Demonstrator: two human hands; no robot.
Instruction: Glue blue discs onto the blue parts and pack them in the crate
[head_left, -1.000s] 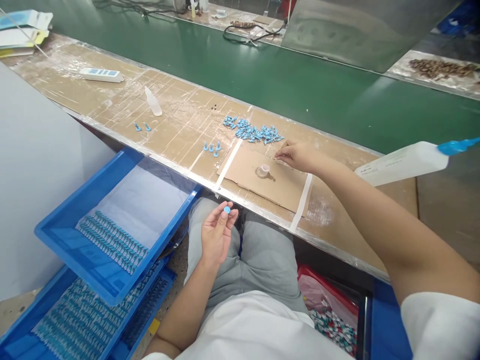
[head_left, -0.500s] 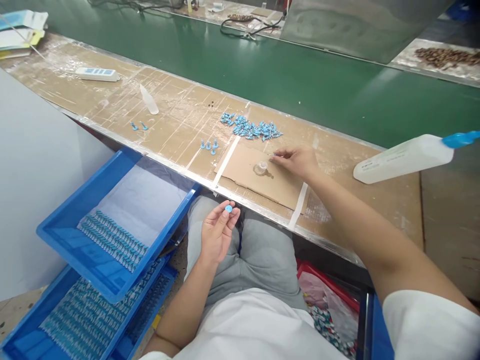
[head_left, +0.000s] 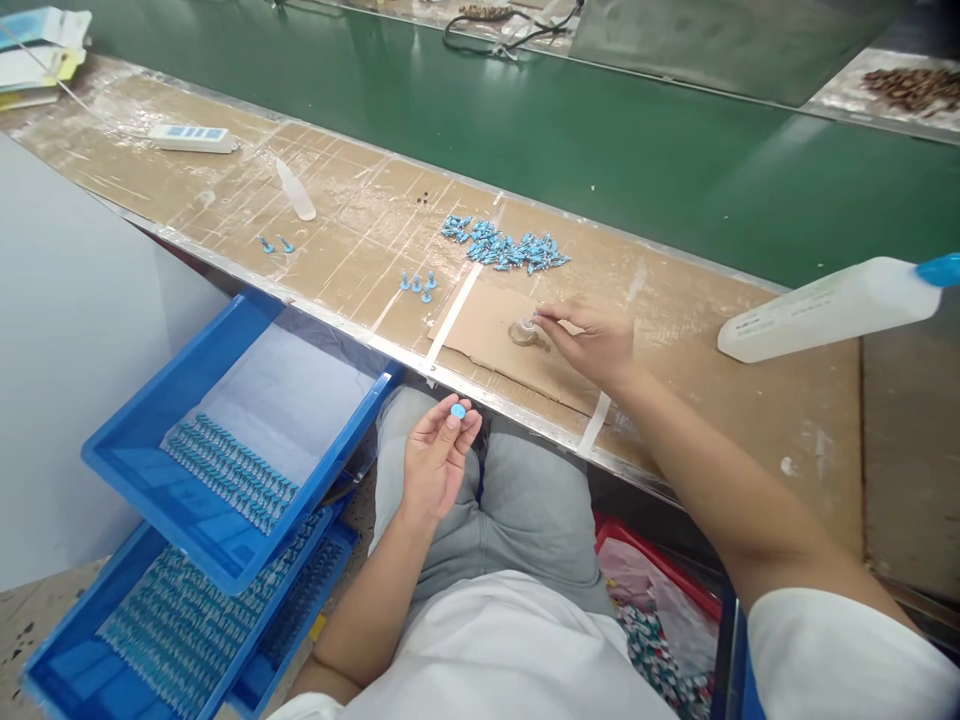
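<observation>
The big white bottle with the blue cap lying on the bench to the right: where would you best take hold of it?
Grip the white bottle around the middle of its body, coming from above. It lies on its side on the bench, blue cap pointing right, so the long rounded barrel is exposed, with bare surface on both sides for fingers. The cap end looks too narrow for a steady grip.

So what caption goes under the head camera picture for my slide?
Left hand pinches a small blue piece above the lap; right hand reaches a small clear cup on cardboard.
</observation>
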